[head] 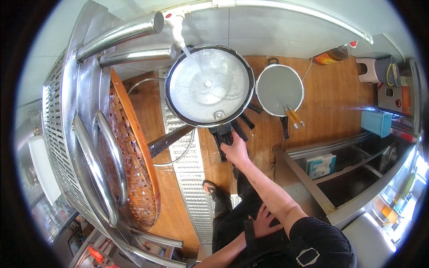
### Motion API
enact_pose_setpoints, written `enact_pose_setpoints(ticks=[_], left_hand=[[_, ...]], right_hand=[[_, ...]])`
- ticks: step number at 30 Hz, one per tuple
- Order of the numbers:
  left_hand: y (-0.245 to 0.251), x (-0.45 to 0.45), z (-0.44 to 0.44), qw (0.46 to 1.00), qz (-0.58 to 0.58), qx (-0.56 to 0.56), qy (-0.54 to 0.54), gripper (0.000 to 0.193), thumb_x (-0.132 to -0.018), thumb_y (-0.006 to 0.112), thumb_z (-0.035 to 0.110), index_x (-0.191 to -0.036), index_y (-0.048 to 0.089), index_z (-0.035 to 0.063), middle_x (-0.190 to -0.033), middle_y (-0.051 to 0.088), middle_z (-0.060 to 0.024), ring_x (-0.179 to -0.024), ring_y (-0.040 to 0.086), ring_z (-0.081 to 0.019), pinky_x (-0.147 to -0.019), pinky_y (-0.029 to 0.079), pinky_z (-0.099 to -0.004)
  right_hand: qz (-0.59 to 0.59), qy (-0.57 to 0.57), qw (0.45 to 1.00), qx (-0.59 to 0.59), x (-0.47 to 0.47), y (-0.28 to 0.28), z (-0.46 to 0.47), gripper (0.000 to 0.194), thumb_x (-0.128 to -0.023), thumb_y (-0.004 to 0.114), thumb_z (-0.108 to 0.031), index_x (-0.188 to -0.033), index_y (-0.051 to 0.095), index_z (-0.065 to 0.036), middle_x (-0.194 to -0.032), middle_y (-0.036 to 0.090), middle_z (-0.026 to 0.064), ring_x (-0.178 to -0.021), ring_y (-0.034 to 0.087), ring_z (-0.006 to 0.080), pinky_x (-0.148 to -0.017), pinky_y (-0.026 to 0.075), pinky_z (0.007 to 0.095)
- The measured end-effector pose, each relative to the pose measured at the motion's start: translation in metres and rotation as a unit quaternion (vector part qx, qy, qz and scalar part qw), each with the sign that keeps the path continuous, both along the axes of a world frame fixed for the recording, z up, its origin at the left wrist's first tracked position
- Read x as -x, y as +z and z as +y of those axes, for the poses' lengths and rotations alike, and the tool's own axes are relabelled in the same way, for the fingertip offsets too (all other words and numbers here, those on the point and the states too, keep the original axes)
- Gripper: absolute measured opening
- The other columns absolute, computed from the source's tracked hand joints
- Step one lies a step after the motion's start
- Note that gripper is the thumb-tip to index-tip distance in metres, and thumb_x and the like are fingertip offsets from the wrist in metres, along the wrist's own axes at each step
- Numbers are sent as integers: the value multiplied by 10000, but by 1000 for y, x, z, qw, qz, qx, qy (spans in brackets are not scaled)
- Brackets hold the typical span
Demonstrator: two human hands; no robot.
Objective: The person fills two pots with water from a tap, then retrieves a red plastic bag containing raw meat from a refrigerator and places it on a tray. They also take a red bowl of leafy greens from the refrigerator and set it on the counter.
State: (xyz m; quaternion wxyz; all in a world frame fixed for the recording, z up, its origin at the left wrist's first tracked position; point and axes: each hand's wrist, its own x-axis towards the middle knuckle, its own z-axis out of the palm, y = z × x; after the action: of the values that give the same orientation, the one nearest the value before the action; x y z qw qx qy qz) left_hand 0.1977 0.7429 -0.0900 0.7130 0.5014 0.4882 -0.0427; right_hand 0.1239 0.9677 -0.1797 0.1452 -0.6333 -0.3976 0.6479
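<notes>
My right hand [236, 150] grips the black handle of a pressure cooker lid [209, 83]. The lid lies inner side up, with a dark gasket round its rim and a small valve near the handle. Water runs onto it from a white plastic tap [176, 28] and spreads over the metal. Several more black handles [246, 121] stick out from beneath the lid; what they belong to is hidden. With fingers spread, my left hand [264, 222] rests against my dark clothing and holds nothing. Right of the lid stands a smaller pot [280, 88] of cloudy liquid, with wooden-handled tools [294, 117] across its rim.
A woven basket [134, 160] leans at the left by a steel frame with tubular legs [97, 164]. Underfoot runs a perforated metal drain cover [189, 187]. At right are a steel stand [301, 177], a blue bin [375, 123], a stool [368, 70] and a bottle [335, 55].
</notes>
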Motion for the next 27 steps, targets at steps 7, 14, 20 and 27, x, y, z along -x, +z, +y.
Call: enact_pose_setpoints(ticks=[7, 14, 20, 27], left_hand=[[-2, 4, 2, 1000, 1, 4, 6, 792, -789, 455, 706, -1413, 292, 246, -1513, 81, -59, -1403, 5, -306, -898, 181, -796], [-3, 6, 4, 1000, -3, 19, 8, 812, -778, 438, 733, -1413, 296, 248, -1521, 71, -57, -1404, 4, -321, -916, 151, -795], [-6, 4, 6, 1000, 6, 17, 5, 837, -761, 410, 768, -1411, 305, 252, -1529, 50, -68, -1404, -1, -340, -930, 122, -791], [-9, 2, 9, 1000, 14, 7, -2, 833, -761, 412, 766, -1409, 310, 254, -1525, 64, -73, -1402, 5, -346, -929, 130, -791]], right_hand=[[-8, 1, 999, -43, 9, -12, 2, 338, -732, 599, -75, -1046, 533, 29, -615, 568, 84, -410, 506, 140, -375, 413, 286], [-29, 21, 996, -81, 8, -23, 11, 316, -728, 598, -78, -1018, 534, 32, -626, 582, 96, -430, 526, 150, -405, 437, 297], [-39, 30, 992, -114, 7, -31, 19, 336, -711, 614, -99, -1013, 547, 31, -667, 606, 107, -468, 559, 158, -440, 465, 300], [-44, 52, 997, -37, 1, -26, 28, 460, -698, 658, -173, -1117, 555, -12, -961, 648, 214, -948, 618, 349, -815, 477, 385]])
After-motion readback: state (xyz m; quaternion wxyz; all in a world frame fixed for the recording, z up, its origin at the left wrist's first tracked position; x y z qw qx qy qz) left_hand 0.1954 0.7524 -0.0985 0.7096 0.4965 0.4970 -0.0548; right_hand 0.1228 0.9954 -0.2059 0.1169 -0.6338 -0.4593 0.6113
